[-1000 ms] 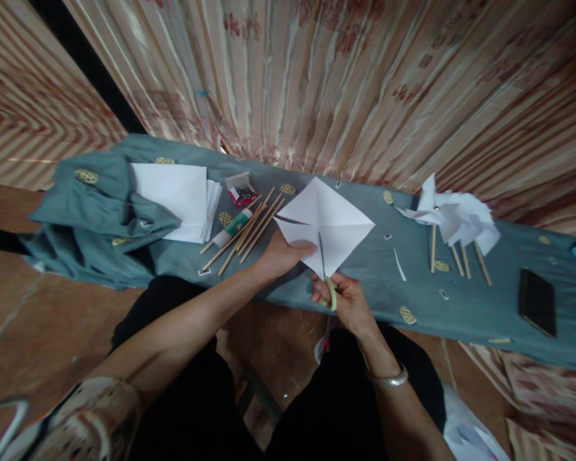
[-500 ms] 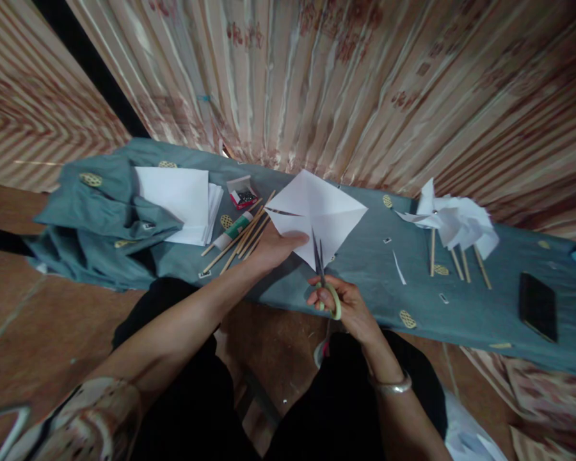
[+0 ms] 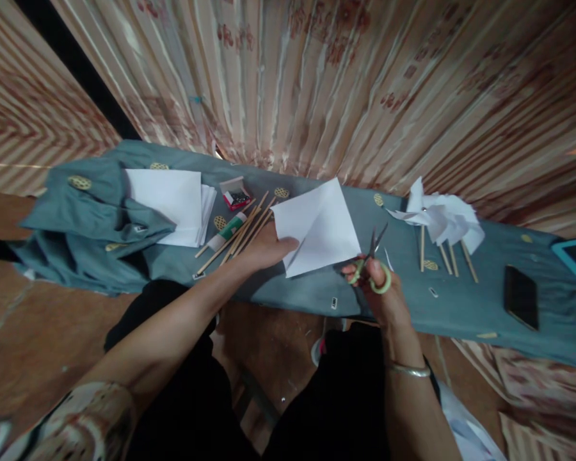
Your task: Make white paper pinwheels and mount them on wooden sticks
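Head view: left hand (image 3: 267, 248) grips one white sheet (image 3: 324, 221), thumb on top, over mid-table (image 3: 288, 294). Right hand (image 3: 388, 298) holds one pair of scissors (image 3: 372, 248), blades apart, near the sheet's right corner. Left: one glue stick (image 3: 228, 232), one pin box (image 3: 235, 197), several sticks (image 3: 252, 232), exact count unclear. Right: pinwheels (image 3: 444, 218) on four sticks, one phone (image 3: 521, 298).

No lettering is legible: red script-like marks (image 3: 235, 36) on the curtain (image 3: 278, 102), upper center, and small patches (image 3: 334, 303) on the gray-green tablecloth (image 3: 470, 307), lower center, are too blurred.
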Tool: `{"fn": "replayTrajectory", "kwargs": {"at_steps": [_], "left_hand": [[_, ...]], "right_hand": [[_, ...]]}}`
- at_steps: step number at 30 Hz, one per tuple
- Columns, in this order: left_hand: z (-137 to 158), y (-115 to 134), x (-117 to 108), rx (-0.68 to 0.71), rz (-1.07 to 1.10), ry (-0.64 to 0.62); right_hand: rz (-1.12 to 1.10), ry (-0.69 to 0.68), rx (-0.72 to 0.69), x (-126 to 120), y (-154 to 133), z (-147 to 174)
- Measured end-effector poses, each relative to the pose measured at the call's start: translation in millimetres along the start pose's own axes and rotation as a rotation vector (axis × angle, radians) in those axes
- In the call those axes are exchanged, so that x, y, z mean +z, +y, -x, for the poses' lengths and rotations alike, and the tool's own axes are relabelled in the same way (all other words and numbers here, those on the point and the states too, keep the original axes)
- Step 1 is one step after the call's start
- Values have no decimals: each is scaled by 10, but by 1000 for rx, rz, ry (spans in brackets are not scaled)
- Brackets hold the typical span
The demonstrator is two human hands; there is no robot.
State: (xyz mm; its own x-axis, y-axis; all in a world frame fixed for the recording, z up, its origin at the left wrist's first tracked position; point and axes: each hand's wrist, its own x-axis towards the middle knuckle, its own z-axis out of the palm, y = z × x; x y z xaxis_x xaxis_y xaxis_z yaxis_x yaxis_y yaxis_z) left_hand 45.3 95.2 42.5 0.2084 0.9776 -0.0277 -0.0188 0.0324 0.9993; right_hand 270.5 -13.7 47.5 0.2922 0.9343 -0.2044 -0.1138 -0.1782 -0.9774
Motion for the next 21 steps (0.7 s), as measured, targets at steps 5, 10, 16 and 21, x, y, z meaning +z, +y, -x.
{"fn": "replayTrajectory", "kwargs": {"at_steps": [5, 10, 16, 21], "left_hand": [[72, 35, 54, -22, -293, -249], [129, 165, 67, -125, -499, -418], [162, 179, 85, -252, -177, -430], [152, 87, 111, -324, 467, -372]], "right_hand": [[43, 95, -43, -11, 50, -151], [7, 4, -21, 33, 9, -188], [-142, -62, 73, 170, -27, -173], [-335, 189, 73, 265, 12, -241]]}}
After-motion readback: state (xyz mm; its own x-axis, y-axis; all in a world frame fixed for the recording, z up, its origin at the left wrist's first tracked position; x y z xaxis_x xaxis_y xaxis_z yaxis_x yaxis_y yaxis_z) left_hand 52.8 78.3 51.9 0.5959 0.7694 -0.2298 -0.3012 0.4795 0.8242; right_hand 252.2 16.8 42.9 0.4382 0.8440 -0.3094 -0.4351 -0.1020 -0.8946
